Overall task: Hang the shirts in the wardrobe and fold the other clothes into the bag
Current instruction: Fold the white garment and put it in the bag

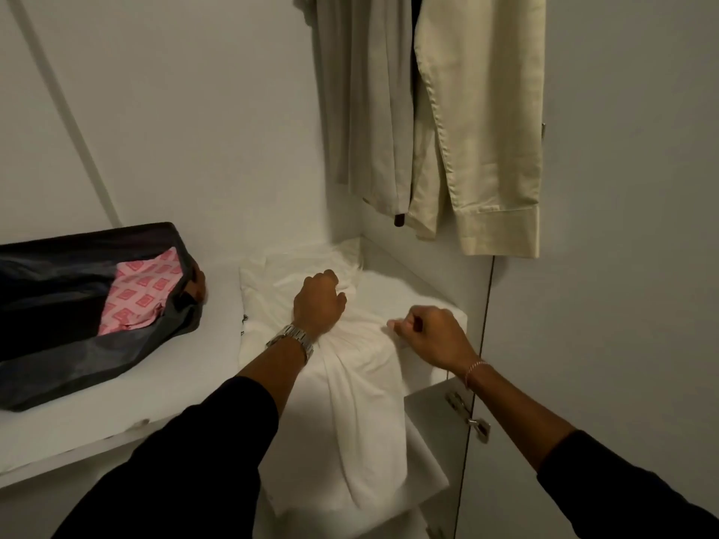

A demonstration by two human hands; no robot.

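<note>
Both hands, left hand (319, 301) and right hand (428, 330), are gripping the white garment (350, 383) at centre; shirts (478, 130) are hanging upper right, pink cloth (144, 293) is lying in the bag (78, 363) at left.

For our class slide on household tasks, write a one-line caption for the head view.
Left hand bunches a white garment on the wardrobe shelf; right hand pinches its edge.

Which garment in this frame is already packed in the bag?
The pink patterned cloth, lying inside the open dark bag. The white garment is on the shelf under both hands, and the beige shirts hang above.
</note>
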